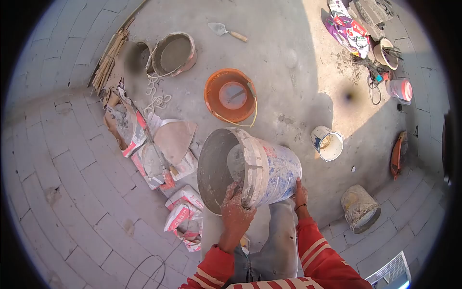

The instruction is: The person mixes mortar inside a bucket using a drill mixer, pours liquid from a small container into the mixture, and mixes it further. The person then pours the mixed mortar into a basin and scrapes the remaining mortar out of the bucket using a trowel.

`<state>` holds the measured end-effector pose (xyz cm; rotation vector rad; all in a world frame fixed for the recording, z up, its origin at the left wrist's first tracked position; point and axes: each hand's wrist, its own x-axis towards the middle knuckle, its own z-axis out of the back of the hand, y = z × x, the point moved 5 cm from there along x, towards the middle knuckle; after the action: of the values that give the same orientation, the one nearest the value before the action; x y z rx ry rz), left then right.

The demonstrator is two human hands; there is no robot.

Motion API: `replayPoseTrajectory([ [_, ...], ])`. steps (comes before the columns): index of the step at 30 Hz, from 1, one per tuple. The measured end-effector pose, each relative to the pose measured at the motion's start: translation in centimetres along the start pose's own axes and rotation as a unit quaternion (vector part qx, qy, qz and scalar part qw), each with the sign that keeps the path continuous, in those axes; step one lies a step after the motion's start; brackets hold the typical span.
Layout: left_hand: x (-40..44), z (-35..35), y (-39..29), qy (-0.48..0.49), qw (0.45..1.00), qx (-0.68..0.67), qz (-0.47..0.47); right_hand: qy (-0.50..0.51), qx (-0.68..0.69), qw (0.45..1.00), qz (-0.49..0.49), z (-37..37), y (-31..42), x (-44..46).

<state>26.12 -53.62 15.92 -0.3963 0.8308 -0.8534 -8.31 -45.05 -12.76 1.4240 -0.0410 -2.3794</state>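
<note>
A large white bucket (281,166) with blue print and smears of cement lies tilted on its side in front of me, its mouth facing left. Grey residue coats the inside wall. My left hand (238,204) grips the rim at the near side, fingers curled over the edge and dusted with cement. At the bucket's base, my right hand (300,193) is closed against the bottom edge; part of its fingers is hidden. Just beyond stands an orange bucket (211,91) with a wire handle and a little material inside.
Farther left is a bucket of grey mix (190,60), near a trowel (237,36) on the floor. Torn cement bags (185,204) lie at left beside a shovel (156,151). Right of me are a small white bucket (317,136) and a dirty bucket (355,200) near the block wall.
</note>
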Motion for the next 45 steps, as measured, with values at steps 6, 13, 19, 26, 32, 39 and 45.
replayPoseTrajectory([
  [6, 6.1, -0.9, 0.4, 0.078, 0.994, -0.029, -0.068, -0.015, 0.205, 0.975, -0.083, 0.2, 3.0, -4.8],
  [13, 13.8, -2.5, 0.4, 0.173, 0.979, -0.05, -0.1, -0.005, 0.288, 0.947, -0.145, -2.9, 2.0, -4.3],
  [19, 18.9, -2.4, 1.2, 0.178, 0.977, -0.033, -0.109, 0.006, 0.277, 0.949, -0.151, -4.3, 4.9, -5.8],
  [26, 23.0, -3.2, 3.2, 0.181, 0.976, -0.04, -0.119, 0.005, 0.252, 0.959, -0.133, -5.5, 7.3, -6.5],
  [32, 25.5, -3.1, 4.1, 0.198, 0.972, -0.031, -0.127, 0.004, 0.266, 0.953, -0.148, -6.2, 6.2, -5.9],
  [39, 27.0, -3.2, 4.6, 0.224, 0.966, -0.045, -0.123, -0.05, 0.247, 0.953, -0.169, -5.6, 7.9, -7.5],
  [45, 27.6, -2.1, 3.9, 0.209, 0.974, -0.01, -0.083, -0.063, 0.238, 0.954, -0.172, -5.8, 8.1, -8.2],
])
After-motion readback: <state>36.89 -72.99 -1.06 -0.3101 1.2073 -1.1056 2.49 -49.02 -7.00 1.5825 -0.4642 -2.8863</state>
